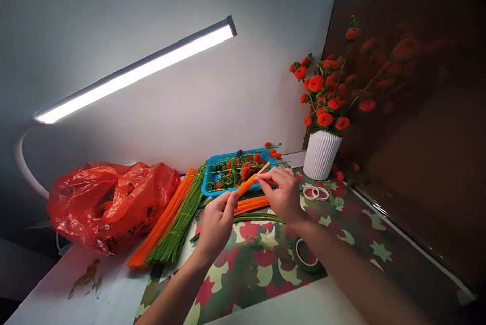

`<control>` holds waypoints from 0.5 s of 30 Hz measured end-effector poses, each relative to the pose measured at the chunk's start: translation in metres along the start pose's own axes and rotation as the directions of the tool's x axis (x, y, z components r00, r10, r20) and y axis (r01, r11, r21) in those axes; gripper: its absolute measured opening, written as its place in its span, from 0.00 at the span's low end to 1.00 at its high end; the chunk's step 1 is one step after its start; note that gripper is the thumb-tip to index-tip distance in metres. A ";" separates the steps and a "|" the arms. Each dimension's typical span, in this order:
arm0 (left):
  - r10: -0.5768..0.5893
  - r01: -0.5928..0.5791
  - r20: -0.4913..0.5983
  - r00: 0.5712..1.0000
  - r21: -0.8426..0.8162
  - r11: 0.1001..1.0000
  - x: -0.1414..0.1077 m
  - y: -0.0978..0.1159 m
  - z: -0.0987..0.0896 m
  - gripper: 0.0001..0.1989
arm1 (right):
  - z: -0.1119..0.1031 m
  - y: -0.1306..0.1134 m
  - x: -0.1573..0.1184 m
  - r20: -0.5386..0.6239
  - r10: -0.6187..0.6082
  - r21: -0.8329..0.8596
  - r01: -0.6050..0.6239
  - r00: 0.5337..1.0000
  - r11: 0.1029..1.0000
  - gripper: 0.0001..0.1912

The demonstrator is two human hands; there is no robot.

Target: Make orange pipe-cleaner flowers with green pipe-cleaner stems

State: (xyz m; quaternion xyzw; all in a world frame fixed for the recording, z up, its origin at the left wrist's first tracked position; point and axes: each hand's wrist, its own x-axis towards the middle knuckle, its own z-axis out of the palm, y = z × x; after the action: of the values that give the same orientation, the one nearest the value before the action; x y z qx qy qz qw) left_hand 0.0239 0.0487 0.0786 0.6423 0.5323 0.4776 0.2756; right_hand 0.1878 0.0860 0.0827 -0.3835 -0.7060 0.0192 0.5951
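Note:
Between my two hands a thin wooden stick (264, 167) slants up to the right, with orange fuzzy pipe cleaner (246, 185) wound around its lower part. My left hand (220, 216) pinches the lower end of the orange winding. The fingers of my right hand (279, 189) are closed on the winding's upper end, just below the bare stick. Beneath the hands lie loose orange pipe cleaners (252, 205) and green stems (258, 217) on a patterned mat (246, 284). Right behind the hands stands a blue basket (207, 183) holding orange flowers and green pieces.
Bundled orange (163, 221) and green pipe cleaners (178, 224) lie left, beside a red plastic bag (110, 203). A white vase (322, 155) of orange flowers stands back right. Tape rolls (316, 193) and a green roll (307, 255) rest on the mat. A lit lamp (140, 72) hangs above.

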 end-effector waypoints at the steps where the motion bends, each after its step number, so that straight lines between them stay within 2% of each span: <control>1: -0.015 0.015 -0.003 1.000 -0.072 0.997 0.000 -0.001 0.001 0.21 | 0.001 -0.002 0.000 -0.010 0.033 0.081 -0.032 0.999 0.996 0.05; 3: -0.065 0.075 0.048 0.997 -0.254 0.964 0.002 -0.005 0.001 0.22 | 0.002 -0.004 0.000 0.016 0.135 0.273 -0.134 0.991 0.953 0.04; 4: -0.089 0.117 0.095 0.991 -0.349 0.930 0.003 -0.007 0.000 0.23 | 0.003 -0.004 0.000 0.055 0.190 0.381 -0.197 0.980 0.904 0.03; 6: -0.105 0.201 0.216 0.971 -0.496 0.845 0.007 -0.012 -0.003 0.24 | 0.003 0.001 0.002 0.173 0.268 0.581 -0.318 0.948 0.749 0.04; 8: -0.069 0.255 0.333 0.940 -0.555 0.792 0.011 -0.017 -0.007 0.24 | 0.002 0.009 0.005 0.319 0.279 0.700 -0.424 0.906 0.575 0.05; 10: -0.016 0.277 0.437 0.899 -0.541 0.794 0.015 -0.020 -0.013 0.25 | 0.000 0.019 0.007 0.460 0.243 0.718 -0.519 0.854 0.463 0.07; 12: 0.015 0.281 0.508 0.861 -0.501 0.818 0.017 -0.021 -0.018 0.26 | -0.004 0.028 0.009 0.562 0.190 0.688 -0.583 0.805 0.433 0.07; 15: 0.026 0.279 0.557 0.830 -0.455 0.845 0.018 -0.022 -0.026 0.26 | -0.011 0.036 0.013 0.644 0.130 0.635 -0.622 0.753 0.458 0.07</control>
State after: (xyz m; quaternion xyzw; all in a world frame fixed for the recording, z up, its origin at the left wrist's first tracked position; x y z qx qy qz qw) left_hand -0.0094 0.0682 0.0762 0.6139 0.3263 0.3809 0.6096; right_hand 0.2161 0.1143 0.0792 -0.1925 -0.6326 0.5837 0.4713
